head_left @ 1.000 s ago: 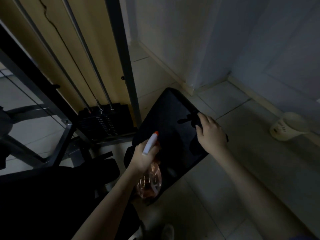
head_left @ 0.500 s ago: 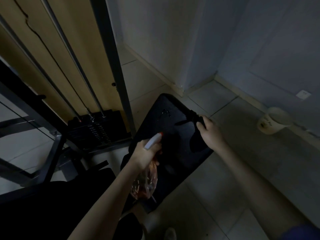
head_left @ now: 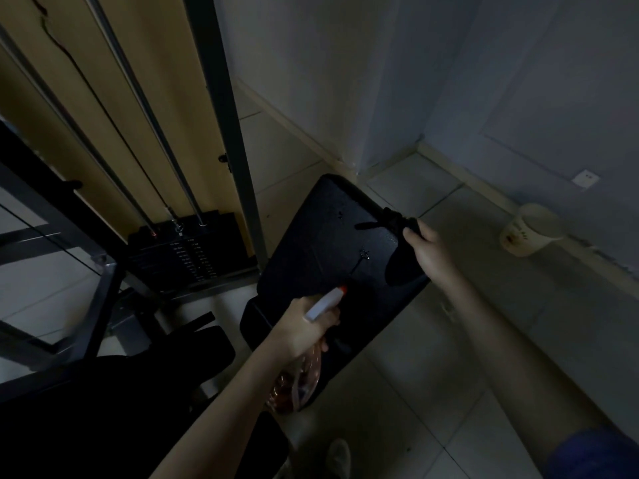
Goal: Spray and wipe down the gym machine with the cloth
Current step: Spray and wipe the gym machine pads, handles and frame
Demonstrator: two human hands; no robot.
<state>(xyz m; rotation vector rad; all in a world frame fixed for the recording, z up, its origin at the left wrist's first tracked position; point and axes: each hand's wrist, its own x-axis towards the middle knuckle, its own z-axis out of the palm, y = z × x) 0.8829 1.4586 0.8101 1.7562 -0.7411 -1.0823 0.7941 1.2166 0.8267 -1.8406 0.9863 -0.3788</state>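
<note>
The spray bottle (head_left: pixel 313 311) is gripped by the left hand (head_left: pixel 301 330), whose fingers are curled round its neck below the white head. Whether a finger lies on the trigger cannot be told. The orange nozzle tip is pointed away from those fingers, at the black pad (head_left: pixel 321 243) of the gym machine, which lies just beyond them. The translucent body of the bottle hangs below the palm. A dark cloth (head_left: pixel 396 217) is held by the right hand (head_left: pixel 427 252), the fingers being curled together over it at the pad's right edge. A bunched end is seen just past the fingertips, and the rest is hard to separate from the dark pad.

The spraying step is judged to be in hand, with the wipe to follow. For the next move, the trigger would need to be squeezed with the nozzle aimed at the pad's middle. The cloth would then have to be spread flat under the right fingers and drawn across the surface. A weight stack (head_left: pixel 183 250) stands well to the left of the left fingers, and a pale cup (head_left: pixel 529 231) well beyond the right ones.
</note>
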